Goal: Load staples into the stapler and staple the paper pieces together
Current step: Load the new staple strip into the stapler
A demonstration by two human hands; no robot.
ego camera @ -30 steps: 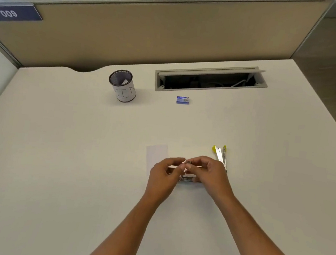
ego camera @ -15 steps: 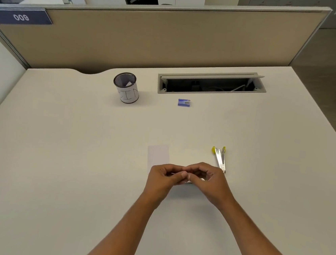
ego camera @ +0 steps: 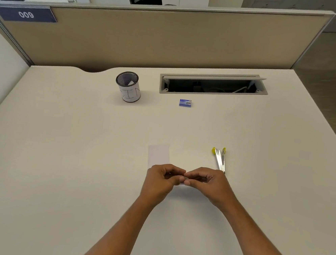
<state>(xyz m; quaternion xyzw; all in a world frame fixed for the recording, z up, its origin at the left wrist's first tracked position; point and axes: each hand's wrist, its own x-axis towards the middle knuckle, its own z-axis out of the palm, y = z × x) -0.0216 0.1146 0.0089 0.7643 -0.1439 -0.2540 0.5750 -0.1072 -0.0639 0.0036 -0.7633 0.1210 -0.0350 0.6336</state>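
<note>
My left hand [ego camera: 161, 180] and my right hand [ego camera: 209, 183] meet fingertip to fingertip low over the desk. Together they pinch a small pale strip [ego camera: 183, 183]; most of it is hidden by the fingers, and I cannot tell whether it is staples or paper. A white paper piece [ego camera: 158, 155] lies flat just beyond my left hand. The yellow and silver stapler [ego camera: 219, 159] lies swung open on the desk, just beyond my right hand and apart from it. A small blue staple box [ego camera: 185, 103] sits farther back.
A black mesh pen cup [ego camera: 128, 86] with a white label stands at the back left. An open cable tray [ego camera: 213, 84] is set into the white desk [ego camera: 56, 157] near the beige partition [ego camera: 172, 36]. The desk's right edge drops to the floor.
My hands have come closer together and lower, covering the silvery piece that showed between them a second ago. The stapler and paper have stayed in place.
</note>
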